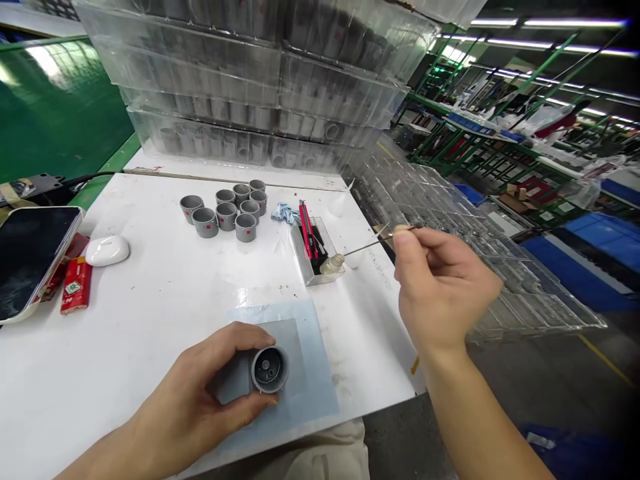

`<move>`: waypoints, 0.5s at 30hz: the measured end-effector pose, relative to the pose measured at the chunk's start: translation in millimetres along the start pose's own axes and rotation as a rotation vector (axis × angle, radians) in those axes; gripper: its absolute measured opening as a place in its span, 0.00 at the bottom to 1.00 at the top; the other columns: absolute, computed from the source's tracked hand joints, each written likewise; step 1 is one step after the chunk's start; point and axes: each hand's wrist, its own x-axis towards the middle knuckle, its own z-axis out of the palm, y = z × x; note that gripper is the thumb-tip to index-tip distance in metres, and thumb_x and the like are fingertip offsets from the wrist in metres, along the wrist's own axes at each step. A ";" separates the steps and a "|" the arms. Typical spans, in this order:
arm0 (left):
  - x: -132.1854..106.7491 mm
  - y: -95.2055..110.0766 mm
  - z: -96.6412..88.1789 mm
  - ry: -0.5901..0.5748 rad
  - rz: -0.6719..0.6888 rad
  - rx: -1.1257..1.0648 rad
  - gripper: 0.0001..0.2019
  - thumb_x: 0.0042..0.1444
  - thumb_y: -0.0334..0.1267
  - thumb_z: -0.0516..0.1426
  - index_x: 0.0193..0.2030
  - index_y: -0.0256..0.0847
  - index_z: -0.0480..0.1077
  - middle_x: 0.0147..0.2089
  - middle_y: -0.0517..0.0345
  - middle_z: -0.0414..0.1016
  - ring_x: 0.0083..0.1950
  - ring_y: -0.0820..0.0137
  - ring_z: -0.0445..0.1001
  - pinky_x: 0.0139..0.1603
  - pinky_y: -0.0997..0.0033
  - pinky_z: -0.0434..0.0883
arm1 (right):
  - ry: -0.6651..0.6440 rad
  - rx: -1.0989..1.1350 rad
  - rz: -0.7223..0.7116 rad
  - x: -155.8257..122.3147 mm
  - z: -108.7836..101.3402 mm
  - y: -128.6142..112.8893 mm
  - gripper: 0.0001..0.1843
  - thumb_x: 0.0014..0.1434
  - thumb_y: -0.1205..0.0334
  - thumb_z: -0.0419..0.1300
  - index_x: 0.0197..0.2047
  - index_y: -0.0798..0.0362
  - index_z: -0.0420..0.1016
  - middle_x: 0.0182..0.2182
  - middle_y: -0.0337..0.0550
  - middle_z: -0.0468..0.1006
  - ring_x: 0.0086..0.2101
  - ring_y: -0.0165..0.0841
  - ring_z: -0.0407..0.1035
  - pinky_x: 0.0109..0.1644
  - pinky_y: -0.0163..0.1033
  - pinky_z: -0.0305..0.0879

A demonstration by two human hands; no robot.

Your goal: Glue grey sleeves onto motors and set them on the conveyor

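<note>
Fingers (220,340) of the left hand (185,407) curl firmly around a grey cylindrical cup (270,369), open end up, over a pale blue sheet (315,393) on the white tabletop (125,333). At 2 o'clock, the right hand (443,287) pinches a thin stick (373,244), its tip just beside a small pale bottle (331,265) at the edge of a clear box (307,267) holding red-handled tools (307,230). Matching grey cups (227,215) cluster at 11 o'clock; a phone (30,260) lies at 9 o'clock.
</note>
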 end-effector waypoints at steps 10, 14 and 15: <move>3.2 3.0 -0.7 -0.015 0.154 0.028 0.23 0.64 0.33 0.68 0.61 0.58 0.70 0.57 0.59 0.82 0.55 0.64 0.83 0.56 0.68 0.78 | -0.411 -0.123 0.085 -7.5 6.6 14.0 0.08 0.65 0.59 0.69 0.40 0.54 0.87 0.19 0.30 0.68 0.21 0.26 0.61 0.27 0.35 0.57; 3.3 1.5 -0.5 -0.024 0.173 0.009 0.24 0.64 0.33 0.68 0.62 0.57 0.69 0.57 0.58 0.81 0.56 0.63 0.82 0.56 0.66 0.78 | -0.056 -0.045 -0.041 3.0 -3.2 -5.0 0.05 0.62 0.60 0.74 0.39 0.51 0.88 0.22 0.35 0.75 0.21 0.29 0.64 0.26 0.38 0.60; 3.4 1.9 -0.6 -0.030 0.176 0.011 0.23 0.64 0.33 0.68 0.62 0.57 0.69 0.57 0.58 0.81 0.56 0.64 0.82 0.56 0.67 0.78 | -0.013 -0.017 -0.066 2.7 -7.4 -13.5 0.04 0.64 0.60 0.73 0.40 0.50 0.88 0.23 0.37 0.76 0.22 0.30 0.64 0.26 0.38 0.60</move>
